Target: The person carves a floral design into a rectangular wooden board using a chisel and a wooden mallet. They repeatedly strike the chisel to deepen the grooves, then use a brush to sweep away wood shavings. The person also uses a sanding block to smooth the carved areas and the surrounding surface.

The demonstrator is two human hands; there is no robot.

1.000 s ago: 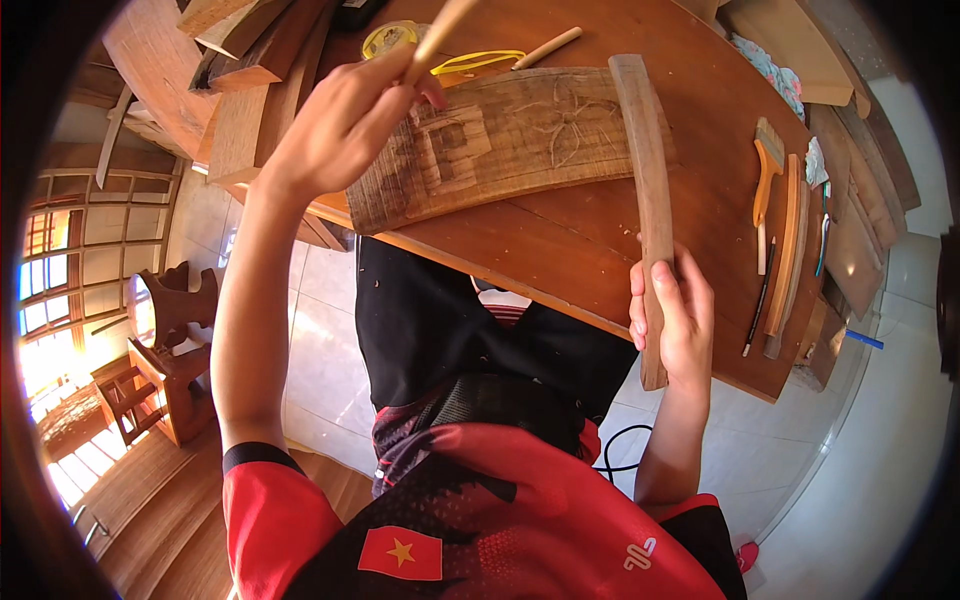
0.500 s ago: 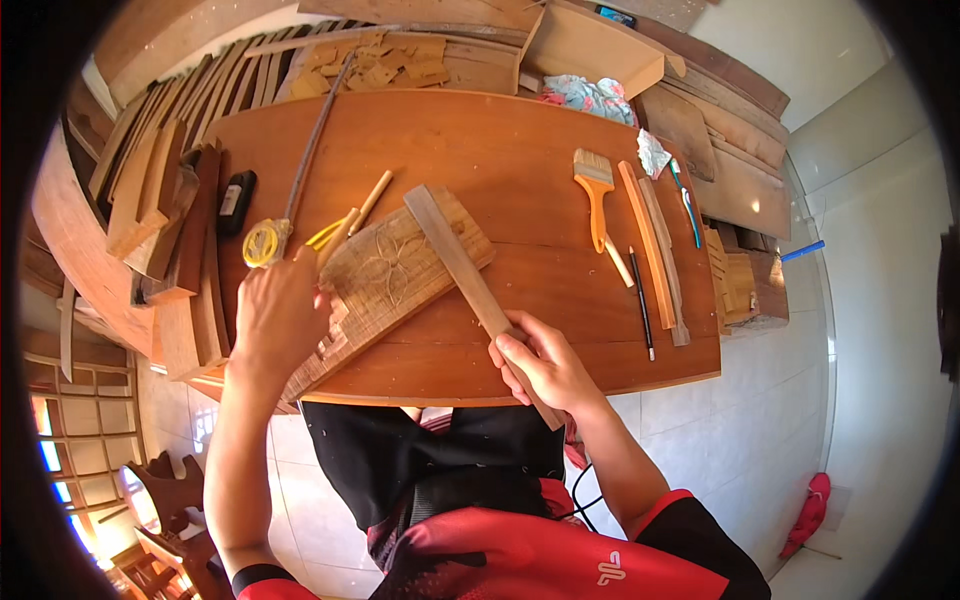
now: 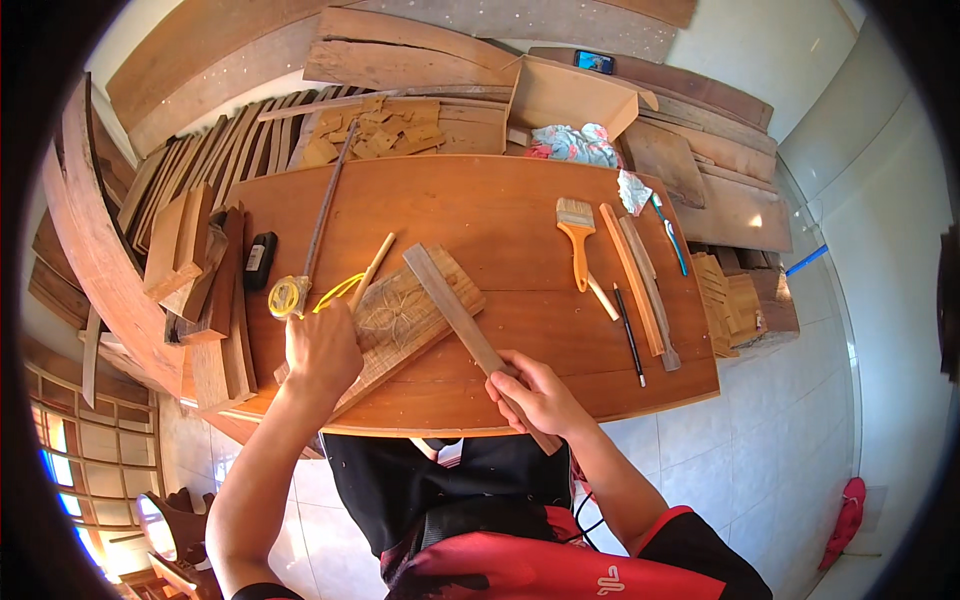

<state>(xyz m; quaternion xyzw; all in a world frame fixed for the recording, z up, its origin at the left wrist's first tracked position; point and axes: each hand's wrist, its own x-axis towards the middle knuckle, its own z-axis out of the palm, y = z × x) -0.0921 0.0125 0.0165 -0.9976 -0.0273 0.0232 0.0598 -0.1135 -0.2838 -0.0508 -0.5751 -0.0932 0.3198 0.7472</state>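
My left hand (image 3: 322, 350) is closed over the left part of a carved wooden board (image 3: 392, 322), apparently gripping a pale wooden dowel (image 3: 376, 258); its fingertips are partly hidden. My right hand (image 3: 530, 398) grips the lower end of a long flat wooden strip (image 3: 450, 306), which slants across the board's right side. The board bears a flower-like pattern and lies tilted on the brown table (image 3: 510, 185). Just behind my left hand are a yellow coiled item (image 3: 288, 296), a yellow loop (image 3: 340, 286) and a long metal bar (image 3: 330, 200).
Wood pieces (image 3: 200, 270) crowd the left, beside a black object (image 3: 260, 262). Rightward lie a brush (image 3: 578, 245), pencil (image 3: 632, 335), strips (image 3: 635, 285) and toothbrush (image 3: 670, 237). Behind are planks, an open cardboard box (image 3: 570, 95) holding cloth (image 3: 575, 145), and a phone (image 3: 595, 62).
My view has lifted to show the whole table and wood behind it. My left hand has come down to the board, while the strip in my right hand now slants leftward instead of standing lengthwise.
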